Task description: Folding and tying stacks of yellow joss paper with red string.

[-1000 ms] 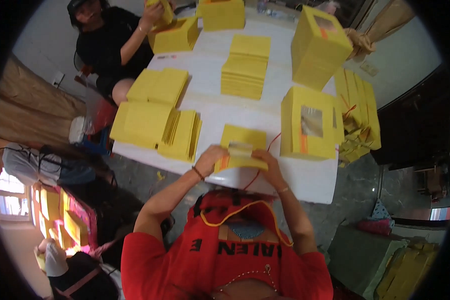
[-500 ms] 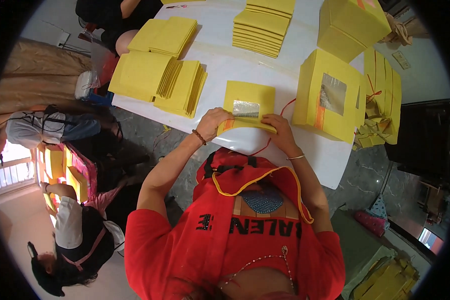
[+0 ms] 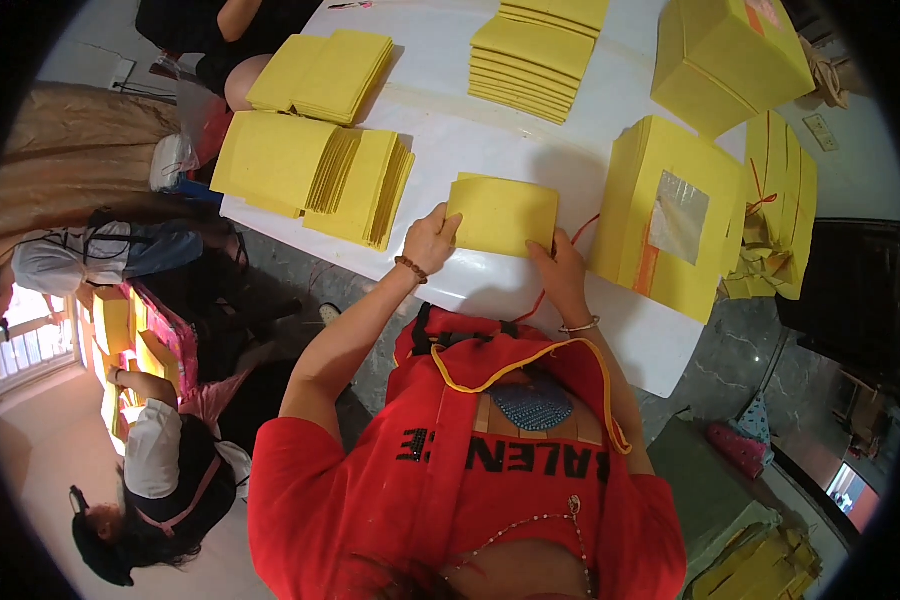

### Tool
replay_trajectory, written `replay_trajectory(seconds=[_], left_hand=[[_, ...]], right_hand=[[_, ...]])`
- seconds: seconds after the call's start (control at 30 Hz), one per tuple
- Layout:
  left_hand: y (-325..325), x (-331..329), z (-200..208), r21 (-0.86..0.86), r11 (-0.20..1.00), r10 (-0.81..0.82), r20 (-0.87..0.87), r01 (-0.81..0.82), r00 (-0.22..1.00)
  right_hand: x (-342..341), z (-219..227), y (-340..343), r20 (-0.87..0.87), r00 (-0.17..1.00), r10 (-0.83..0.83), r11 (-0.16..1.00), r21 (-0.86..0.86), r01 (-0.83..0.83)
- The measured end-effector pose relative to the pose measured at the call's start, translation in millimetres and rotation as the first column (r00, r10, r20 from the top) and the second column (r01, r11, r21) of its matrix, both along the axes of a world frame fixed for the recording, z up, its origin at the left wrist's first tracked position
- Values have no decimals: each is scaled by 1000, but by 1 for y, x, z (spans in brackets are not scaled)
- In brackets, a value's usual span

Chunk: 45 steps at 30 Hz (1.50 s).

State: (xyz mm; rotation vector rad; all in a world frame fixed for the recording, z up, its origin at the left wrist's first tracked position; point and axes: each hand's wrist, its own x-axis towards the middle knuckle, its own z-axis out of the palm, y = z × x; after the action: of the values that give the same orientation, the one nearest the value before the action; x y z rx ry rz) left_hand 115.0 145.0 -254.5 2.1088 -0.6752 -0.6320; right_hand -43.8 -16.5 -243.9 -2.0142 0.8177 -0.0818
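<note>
A yellow folded sheet lies at the near edge of the white table, its clear window and orange strip now covered by the turned-over panel. My left hand grips its left edge, thumb on top. At the lower right corner, my right hand pinches it, with the fingers partly hidden beneath. To the right stands a tall stack of yellow windowed pieces, its top one showing a clear window and an orange strip. A red cord runs between that stack and my right hand.
Stacks of folded yellow pieces sit at the left, with another stack farther back. At the far right are a tall yellow pile and a tied bundle. Other people are at the left.
The yellow sheet's near panel has been folded up and away, covering the window. My hands have shifted to its left edge and lower right corner.
</note>
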Motion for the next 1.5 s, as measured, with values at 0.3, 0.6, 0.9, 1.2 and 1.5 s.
replay_trajectory(seconds=[0.3,0.6,0.9,1.2,1.5], left_hand=[[-15,7,2,194,981,-6,103,-15,995],[-9,4,-10,9,993,118,-110,-118,987],[-17,-12,11,115,989,53,275,-88,960],[-16,-11,14,217,974,-12,343,-67,939],[-21,-7,25,208,965,-257,624,160,738]], right_hand=[[0,-9,6,219,969,-114,991,-38,126],[6,-16,5,176,974,-143,971,-163,173],[8,-20,3,150,978,-144,973,-160,168],[10,-13,2,45,992,-117,978,-170,123],[8,-16,2,25,992,-121,977,-175,124]])
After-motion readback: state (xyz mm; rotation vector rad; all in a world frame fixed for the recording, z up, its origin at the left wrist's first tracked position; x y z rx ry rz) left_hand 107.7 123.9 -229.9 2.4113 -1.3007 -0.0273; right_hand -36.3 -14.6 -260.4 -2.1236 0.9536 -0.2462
